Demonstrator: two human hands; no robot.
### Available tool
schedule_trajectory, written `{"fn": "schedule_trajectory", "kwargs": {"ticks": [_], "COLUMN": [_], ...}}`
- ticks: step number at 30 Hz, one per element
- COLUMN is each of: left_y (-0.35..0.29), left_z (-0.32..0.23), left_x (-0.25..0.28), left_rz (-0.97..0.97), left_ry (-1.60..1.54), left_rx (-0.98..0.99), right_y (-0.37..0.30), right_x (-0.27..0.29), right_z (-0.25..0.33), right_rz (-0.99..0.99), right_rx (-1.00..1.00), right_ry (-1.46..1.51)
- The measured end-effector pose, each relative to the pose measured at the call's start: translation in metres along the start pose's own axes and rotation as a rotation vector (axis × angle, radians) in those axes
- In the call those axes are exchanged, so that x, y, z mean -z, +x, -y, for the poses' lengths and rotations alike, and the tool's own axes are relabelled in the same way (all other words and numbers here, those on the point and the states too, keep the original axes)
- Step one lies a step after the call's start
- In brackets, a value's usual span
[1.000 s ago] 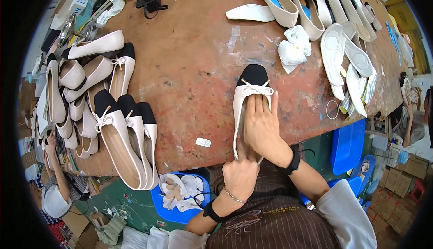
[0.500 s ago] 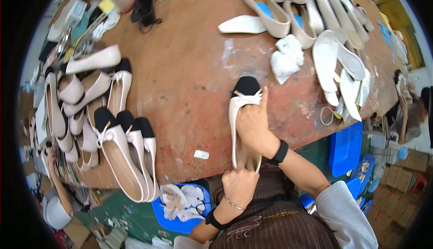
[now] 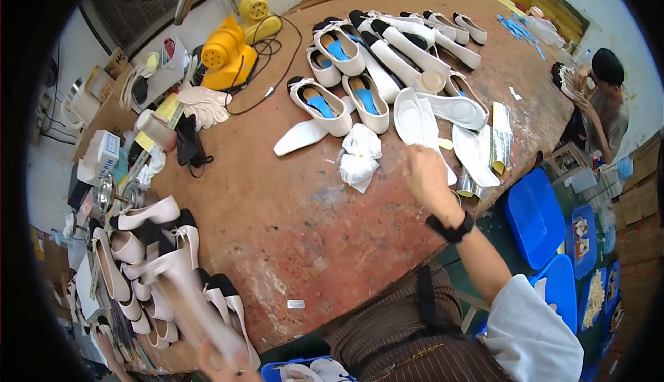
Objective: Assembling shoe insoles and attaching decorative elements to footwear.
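Note:
Motion smears my left hand (image 3: 225, 367) at the table's front left edge. Its fingers close on the heel end of a pale pink ballet flat (image 3: 188, 297) with a dark toe, also blurred. That shoe lies over a group of matching ballet flats (image 3: 238, 313). On the right, my right hand (image 3: 427, 178) looks curled beside the white insoles (image 3: 413, 116), overlapping the lower edge of one. Its fingertips are turned away, so what they hold, if anything, is hidden. Left of it lies a crumpled white wad (image 3: 360, 154).
More ballet flats (image 3: 377, 109), some with blue inside, stand at the far middle. Yellow blowers (image 3: 225, 53) with a black cord sit far left, near pale gloves (image 3: 203, 105). Blue bins (image 3: 535, 209) stand off the table's right edge. Another person (image 3: 602, 98) works at far right.
My view has swung round. The ballet flat that both hands held mid-table has gone left with my left hand to the other shoes. My right hand has left it and moved beside the insoles.

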State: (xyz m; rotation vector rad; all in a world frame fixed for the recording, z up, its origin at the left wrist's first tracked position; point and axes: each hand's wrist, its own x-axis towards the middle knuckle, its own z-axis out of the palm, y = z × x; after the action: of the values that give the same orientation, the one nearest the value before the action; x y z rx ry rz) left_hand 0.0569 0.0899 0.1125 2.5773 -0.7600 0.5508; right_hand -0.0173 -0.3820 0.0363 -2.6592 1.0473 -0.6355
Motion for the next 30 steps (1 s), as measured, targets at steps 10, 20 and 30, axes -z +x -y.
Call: {"fn": "schedule_trajectory", "kwargs": {"ticks": [10,20,30], "left_y": [-0.016,0.096,0.267], "left_z": [0.072,-0.052,-0.242], "left_x": [0.003,-0.07,-0.321], "left_rz": [0.454,0.131,0.438], "left_ry": [0.309,-0.256,-0.289], "left_rx": [0.172,0.15,-0.377], "right_y": [0.037,-0.007,-0.099], "right_x": [-0.044,0.063,0.098], "right_z": [-0.066,-0.052,-0.037], "right_rz": [0.161,0.033,0.077], "right_rx": [-0.124,-0.176,-0.607], "right_ry": [-0.219,1.505,1.409]}}
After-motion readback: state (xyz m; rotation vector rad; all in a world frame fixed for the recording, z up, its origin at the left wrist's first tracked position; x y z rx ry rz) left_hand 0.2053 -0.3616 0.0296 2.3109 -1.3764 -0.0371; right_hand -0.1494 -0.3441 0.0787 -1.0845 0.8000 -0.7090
